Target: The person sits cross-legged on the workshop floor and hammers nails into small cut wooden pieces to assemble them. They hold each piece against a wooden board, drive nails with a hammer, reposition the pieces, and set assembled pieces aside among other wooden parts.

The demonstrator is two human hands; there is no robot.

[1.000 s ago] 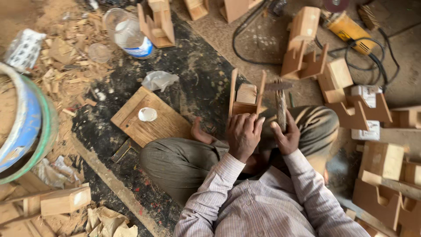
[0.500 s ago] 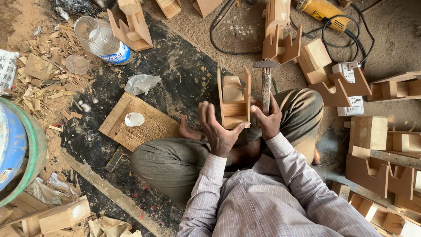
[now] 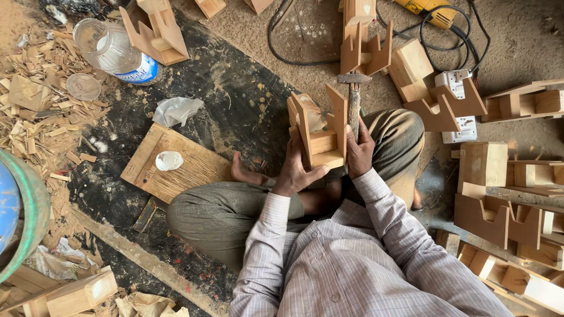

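One wooden stand [image 3: 320,132] gripped by left hand [image 3: 294,170], fingers curled | one hammer [image 3: 353,103] – right hand [image 3: 359,149] wrapped round its handle | one bottle [image 3: 114,50] – lying apart.

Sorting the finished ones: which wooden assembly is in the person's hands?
The wooden assembly over the lap, gripped by the left hand and right hand; the others lie on the floor.

We see a sandy floor [image 3: 529,47] with a dark mat [image 3: 235,88]; on them lie a flat board [image 3: 176,170], a plastic jar [image 3: 114,50], wood shavings [image 3: 41,100], black cables [image 3: 294,41] and wooden assemblies [image 3: 499,205].
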